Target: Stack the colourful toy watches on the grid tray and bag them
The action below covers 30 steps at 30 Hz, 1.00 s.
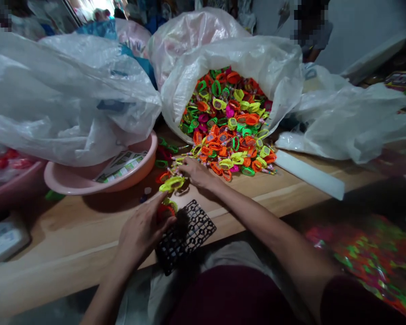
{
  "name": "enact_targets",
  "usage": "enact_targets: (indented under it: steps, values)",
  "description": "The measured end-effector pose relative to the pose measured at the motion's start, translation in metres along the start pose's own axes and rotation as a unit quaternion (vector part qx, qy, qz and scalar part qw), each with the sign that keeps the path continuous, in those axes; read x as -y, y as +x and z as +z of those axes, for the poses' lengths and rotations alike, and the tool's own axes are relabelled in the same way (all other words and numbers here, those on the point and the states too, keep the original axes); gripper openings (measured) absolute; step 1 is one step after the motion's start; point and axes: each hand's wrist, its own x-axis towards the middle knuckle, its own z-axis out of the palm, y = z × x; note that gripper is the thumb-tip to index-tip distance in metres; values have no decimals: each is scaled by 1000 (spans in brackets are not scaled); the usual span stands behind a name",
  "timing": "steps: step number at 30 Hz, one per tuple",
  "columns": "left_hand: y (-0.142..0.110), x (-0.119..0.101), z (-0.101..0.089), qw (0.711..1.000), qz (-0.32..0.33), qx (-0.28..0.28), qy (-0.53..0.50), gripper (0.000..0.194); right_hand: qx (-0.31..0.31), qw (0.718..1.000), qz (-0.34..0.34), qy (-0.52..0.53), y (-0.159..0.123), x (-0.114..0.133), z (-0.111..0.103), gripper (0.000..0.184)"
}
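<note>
A large heap of neon plastic toy pieces (226, 117) in orange, green, yellow and pink spills from a white plastic sack (237, 58) onto the wooden table (71, 234). My right hand (198, 174) rests at the heap's near edge, its fingers on loose pieces. A yellow-green piece (172, 183) lies just beyond my left hand (144, 230), which curves over a red and yellow piece (165, 211). Whether that hand grips it is hidden. A black plastic lattice (189, 237) lies by my left hand, at the table's near edge.
A pink basin (122, 174) holding printed sheets stands left of the heap, partly under a bulging white plastic bag (64, 99). More white plastic (352, 122) lies right, beside a white strip (307, 174). Neon pieces (365, 262) sit below the table at right.
</note>
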Motion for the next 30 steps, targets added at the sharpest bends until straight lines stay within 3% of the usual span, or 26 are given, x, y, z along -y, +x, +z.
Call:
enact_targets:
  steps: [4,8,10,14,19,22,25,27,30]
  values:
    - [0,2,5,1000,25,-17,9,68,-36,992,25,116,-45,9,3,11]
    - [1,1,12,999,37,-28,7,66,14,951,111,287,-85,30,22,12]
    - [1,1,15,999,41,-32,-2,61,37,936,135,323,-95,38,37,13]
    - [1,1,15,998,45,-27,-25,61,39,969,111,219,-103,42,57,7]
    - [6,-2,6,998,51,-16,-32,57,33,996,13,87,-108,40,71,30]
    - [15,-9,1,997,59,-20,-52,69,64,996,-13,68,-105,45,74,40]
    - [24,-16,4,999,38,-10,-24,70,115,991,-10,65,-98,49,58,36]
    - [27,-17,9,1000,29,-4,5,62,115,991,-8,69,-93,44,34,27]
    - [27,-16,14,999,43,-12,11,60,5,998,57,33,-94,21,-19,19]
